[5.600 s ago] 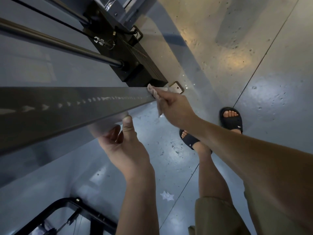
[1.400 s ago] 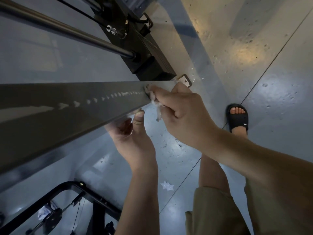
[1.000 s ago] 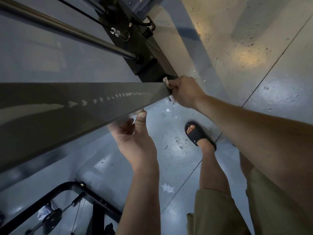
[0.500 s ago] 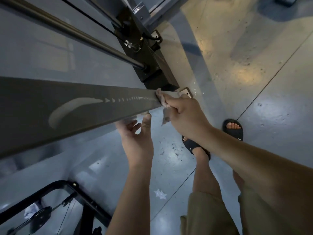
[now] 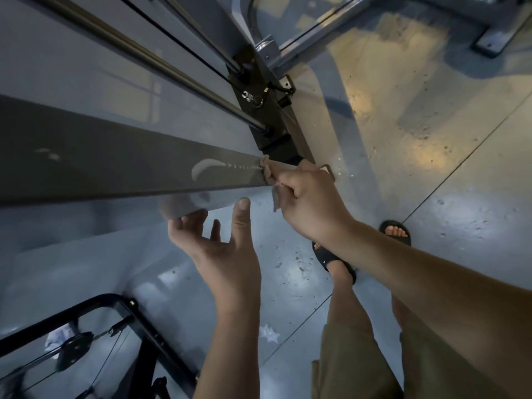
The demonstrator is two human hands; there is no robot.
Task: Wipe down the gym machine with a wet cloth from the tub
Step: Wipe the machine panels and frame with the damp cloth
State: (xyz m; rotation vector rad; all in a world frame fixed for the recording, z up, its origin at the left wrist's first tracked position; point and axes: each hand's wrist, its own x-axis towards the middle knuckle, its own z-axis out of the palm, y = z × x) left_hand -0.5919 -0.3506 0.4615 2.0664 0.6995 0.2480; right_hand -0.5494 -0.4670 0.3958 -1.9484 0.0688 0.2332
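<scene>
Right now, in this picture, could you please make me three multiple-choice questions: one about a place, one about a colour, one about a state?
1. Where is the cloth?
A. Lying on the floor
B. Pressed against the dark post by the right hand
C. Hung over the chrome rod

2. What colour are the sandals?
A. White
B. Red
C. Black

3. How is the left hand?
A. Open, fingers spread, holding nothing
B. Gripping the cloth
C. Clenched into a fist

Answers: 1 B, the right hand's fingers pinch the cloth onto the post near its lower end; 2 C, both sandals on the feet are black; 3 A, its palm shows and its fingers are apart beside the post's edge.
</scene>
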